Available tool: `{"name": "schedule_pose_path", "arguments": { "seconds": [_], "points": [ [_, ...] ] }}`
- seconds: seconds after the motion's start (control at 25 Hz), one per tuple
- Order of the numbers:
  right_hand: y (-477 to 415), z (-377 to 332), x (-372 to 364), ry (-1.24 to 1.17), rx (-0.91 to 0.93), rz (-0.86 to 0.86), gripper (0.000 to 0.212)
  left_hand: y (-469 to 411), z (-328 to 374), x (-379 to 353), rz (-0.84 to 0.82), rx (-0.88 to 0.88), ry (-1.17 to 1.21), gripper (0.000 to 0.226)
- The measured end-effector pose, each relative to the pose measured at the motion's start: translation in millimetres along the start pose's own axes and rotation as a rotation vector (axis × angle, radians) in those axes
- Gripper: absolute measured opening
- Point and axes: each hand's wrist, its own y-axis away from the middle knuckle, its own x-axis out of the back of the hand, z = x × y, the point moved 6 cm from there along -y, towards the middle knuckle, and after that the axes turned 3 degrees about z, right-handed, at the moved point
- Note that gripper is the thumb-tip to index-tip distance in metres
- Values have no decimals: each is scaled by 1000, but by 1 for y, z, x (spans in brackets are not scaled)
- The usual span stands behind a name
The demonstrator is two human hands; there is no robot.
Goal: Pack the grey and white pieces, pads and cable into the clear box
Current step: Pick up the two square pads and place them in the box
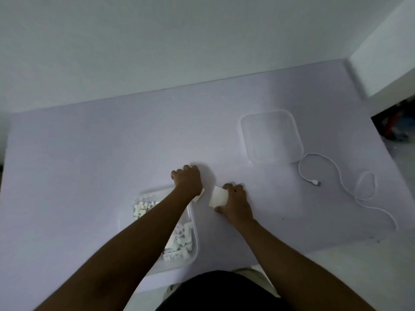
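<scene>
The clear box (195,223) sits on the table below my left forearm, with several white pieces (180,242) inside it. My left hand (187,180) is fisted on the table just beyond the box, and a white pad corner (200,196) shows under its wrist. My right hand (234,202) grips a white pad (218,196) that rests on the table to the right of the box. A white cable (336,173) lies loosely curled at the far right, apart from both hands.
A clear lid (270,138) lies flat at the back right, beside the cable. The table (89,153) meets a white wall at the back. Its right edge drops to the floor, where dark clutter (393,124) shows.
</scene>
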Motion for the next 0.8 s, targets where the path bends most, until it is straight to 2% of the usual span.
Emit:
{"name": "schedule_pose_path", "arguments": {
  "seconds": [0.16,0.28,0.36,0.44,0.6,0.72,0.8],
  "points": [
    [-15,38,32,-47,-65,53,75,-10,21,-13,-32,28,22,75],
    [-22,44,47,-88,-74,100,67,-14,26,-16,-19,-2,135,73],
    [-28,49,53,-138,-91,111,59,-18,34,-17,-20,-47,235,61],
    [-31,58,57,-222,-134,101,50,-20,42,-15,-9,-71,347,36],
    [-29,53,68,-363,-170,117,17,-8,33,-3,84,-49,670,17],
    [-23,16,79,-504,-94,123,7,17,-1,11,176,-18,980,12],
    [-13,-23,77,-629,-49,66,4,42,-41,12,205,37,1187,8]
  ]
}}
